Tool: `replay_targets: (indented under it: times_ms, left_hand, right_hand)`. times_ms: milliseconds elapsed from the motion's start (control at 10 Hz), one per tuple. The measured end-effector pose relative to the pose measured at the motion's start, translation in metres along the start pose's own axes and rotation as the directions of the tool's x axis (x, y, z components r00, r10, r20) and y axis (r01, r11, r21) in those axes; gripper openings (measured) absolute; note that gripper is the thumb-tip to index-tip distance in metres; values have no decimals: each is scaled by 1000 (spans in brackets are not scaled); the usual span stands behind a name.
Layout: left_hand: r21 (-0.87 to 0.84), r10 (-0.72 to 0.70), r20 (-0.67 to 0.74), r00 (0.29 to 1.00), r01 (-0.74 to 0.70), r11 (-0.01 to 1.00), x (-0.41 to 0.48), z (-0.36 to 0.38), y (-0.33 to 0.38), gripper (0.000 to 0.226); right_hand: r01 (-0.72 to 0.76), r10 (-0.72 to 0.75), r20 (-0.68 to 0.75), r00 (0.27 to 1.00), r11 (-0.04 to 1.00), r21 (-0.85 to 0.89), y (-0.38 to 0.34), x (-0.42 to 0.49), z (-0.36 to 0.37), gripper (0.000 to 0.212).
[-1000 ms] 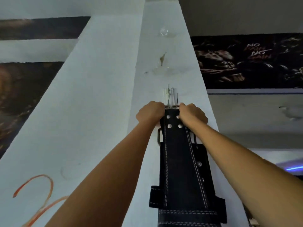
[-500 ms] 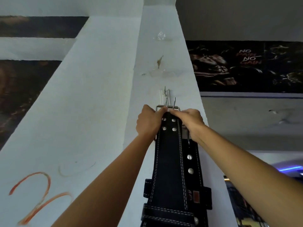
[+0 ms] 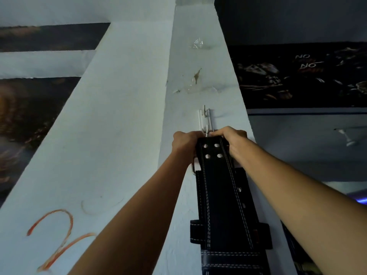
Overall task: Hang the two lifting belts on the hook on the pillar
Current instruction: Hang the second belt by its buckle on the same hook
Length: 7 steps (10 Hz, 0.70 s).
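A black lifting belt [image 3: 218, 187] with white stitching and four rivets hangs down the white pillar [image 3: 190, 108]. My left hand [image 3: 183, 140] and my right hand [image 3: 231, 136] both grip its top end, pressing the metal buckle against the lower prong of the white hook [image 3: 205, 121]. A second black belt [image 3: 243, 197] lies behind the first, showing at its right edge and below, with a metal buckle loop [image 3: 193, 169] peeking out at the left. The buckle of the front belt is mostly hidden by my fingers.
The pillar's left face [image 3: 89, 147] carries orange scribbles. Torn tape scraps [image 3: 195, 80] stick above the hook. A dark poster [image 3: 301, 76] with "NO" lettering hangs on the right wall. Another dark poster [image 3: 23, 120] is on the left.
Both hands have lifted the belt's top end closer to the hook, and the buckle now sits at the lower prong. The camera tilted slightly.
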State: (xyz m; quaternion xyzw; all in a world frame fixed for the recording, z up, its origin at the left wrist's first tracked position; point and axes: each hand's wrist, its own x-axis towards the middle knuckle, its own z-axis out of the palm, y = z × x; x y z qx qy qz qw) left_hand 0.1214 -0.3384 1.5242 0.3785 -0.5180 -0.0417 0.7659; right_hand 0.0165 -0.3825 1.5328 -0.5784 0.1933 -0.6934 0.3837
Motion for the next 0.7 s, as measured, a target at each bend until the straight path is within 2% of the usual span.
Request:
replay_targets:
  times_ms: [100, 200, 300, 400, 500, 600, 700]
  left_hand:
    - [42, 16, 28, 999, -17, 999, -5, -2, 2, 27]
    - [106, 29, 37, 999, -33, 994, -13, -3, 0, 38]
    - [160, 112, 70, 991, -122, 980, -27, -6, -9, 21]
    - [186, 184, 98, 978, -200, 962, -48, -10, -17, 39]
    - [411, 284, 173, 943, -331, 850, -72, -14, -23, 47]
    - [512, 257, 265, 929, -361, 779, -103, -25, -32, 55]
    - [536, 206, 343, 916, -371, 758, -155, -43, -31, 53]
  right_hand:
    - [58, -55, 32, 998, 995, -85, 3, -1, -4, 25]
    - [181, -192, -12, 981, 945, -273, 6, -11, -5, 38]
    - [249, -328, -42, 944, 789, -561, 12, -32, -10, 39]
    - [304, -381, 44, 923, 657, -689, 22, -61, -18, 42]
    - [377, -392, 168, 904, 549, -746, 37, -85, -28, 46]
    - [417, -313, 284, 906, 547, -726, 52, -119, -42, 48]
    - [358, -252, 256, 933, 595, -719, 52, -164, -62, 48]
